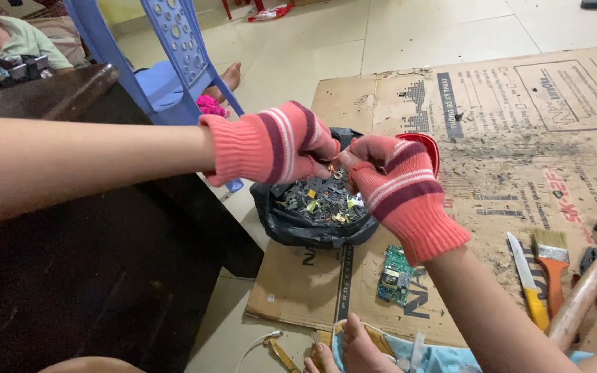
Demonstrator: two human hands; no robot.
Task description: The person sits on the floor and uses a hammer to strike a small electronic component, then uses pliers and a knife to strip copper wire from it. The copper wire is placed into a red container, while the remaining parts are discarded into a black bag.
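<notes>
My left hand (278, 145) and my right hand (399, 186) both wear pink striped knitted gloves. They meet fingertip to fingertip above a black plastic bag (291, 224) full of dark scrap pieces with some yellow bits. Between the fingertips is a small coppery metal part (335, 170), pinched from both sides. A red bowl (431, 148) shows partly behind my right hand. A green circuit board (395, 276) lies on the cardboard just below the bag.
Flattened cardboard (519, 124) covers the tiled floor. A yellow-handled knife (528, 280), an orange paintbrush (553, 266), a wooden hammer handle (585, 293) and red pliers lie at right. A dark table (70, 262) stands at left, a blue plastic chair (174, 55) and a seated person behind it.
</notes>
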